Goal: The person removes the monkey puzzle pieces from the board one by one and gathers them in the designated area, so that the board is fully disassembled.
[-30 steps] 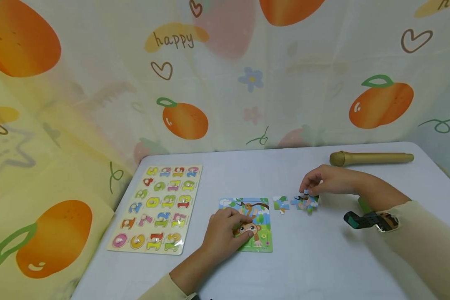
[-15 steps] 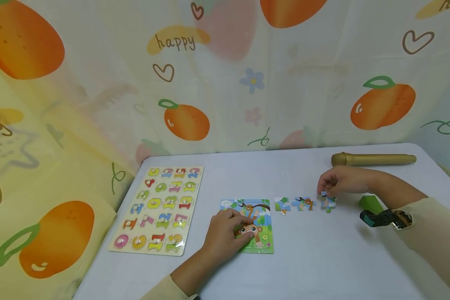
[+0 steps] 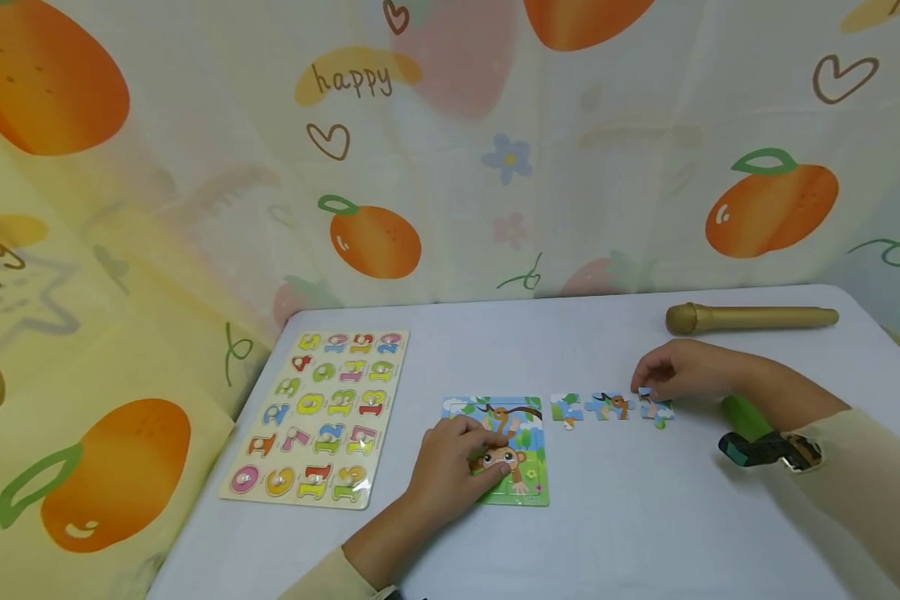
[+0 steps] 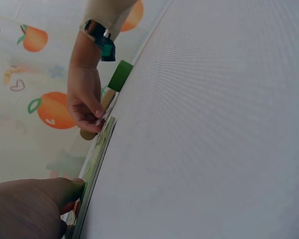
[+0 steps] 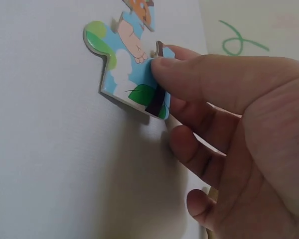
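My left hand (image 3: 450, 467) rests on the square monkey jigsaw board (image 3: 531, 493), its fingers spread over the picture and part of it hidden beneath them. In the left wrist view, the left thumb (image 4: 70, 189) presses on the board's top. My right hand (image 3: 697, 367) pinches a jigsaw piece (image 5: 122, 67) between thumb and fingers; it shows blue sky, a green leaf and a brown branch. That piece is tilted close over the table. Left of it lie two more jigsaw pieces, a middle piece (image 3: 611, 406) with an orange animal and a left piece (image 3: 567, 407) beside the board.
A number puzzle board (image 3: 322, 417) with colourful knobbed numbers lies at the left of the white table (image 3: 600, 533). At the back right is a gold toy microphone (image 3: 753, 317). A green block (image 3: 744, 417) stands partly behind the right forearm. A fruit-printed cloth (image 3: 570, 192) hangs behind.
My right hand has moved right with the jigsaw piece, away from the middle piece that it overlapped, and has turned it slightly. The left hand stays on the board.
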A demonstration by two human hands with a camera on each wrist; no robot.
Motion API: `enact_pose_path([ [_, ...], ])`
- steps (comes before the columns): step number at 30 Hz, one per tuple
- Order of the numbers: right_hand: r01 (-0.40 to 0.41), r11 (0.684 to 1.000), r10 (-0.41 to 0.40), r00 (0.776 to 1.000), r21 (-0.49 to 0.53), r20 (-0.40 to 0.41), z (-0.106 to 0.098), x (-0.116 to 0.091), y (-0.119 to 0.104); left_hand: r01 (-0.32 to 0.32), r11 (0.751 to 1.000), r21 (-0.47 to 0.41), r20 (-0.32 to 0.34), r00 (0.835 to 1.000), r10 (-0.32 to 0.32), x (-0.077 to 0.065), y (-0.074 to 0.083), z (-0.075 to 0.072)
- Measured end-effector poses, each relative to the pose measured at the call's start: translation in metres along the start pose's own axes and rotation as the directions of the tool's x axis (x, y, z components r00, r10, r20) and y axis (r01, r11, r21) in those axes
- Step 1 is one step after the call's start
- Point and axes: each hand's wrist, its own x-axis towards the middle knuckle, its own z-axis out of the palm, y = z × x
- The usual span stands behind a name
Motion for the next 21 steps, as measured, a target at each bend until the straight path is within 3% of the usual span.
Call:
enact_pose_path([
  [11, 0.009, 0.990, -0.030, 0.988, -0.138, -0.150, 0.007, -0.006, 0.005, -0.007, 1.000, 0.029, -0.004, 1.000, 0.008, 0.001, 0.002, 0.000],
  [21, 0.010, 0.970, -0.062, 0.976, -0.243, -0.208, 0.012, -0.009, 0.004, -0.009, 1.000, 0.014, -0.004, 1.000, 0.009, 0.000, 0.004, -0.002],
])
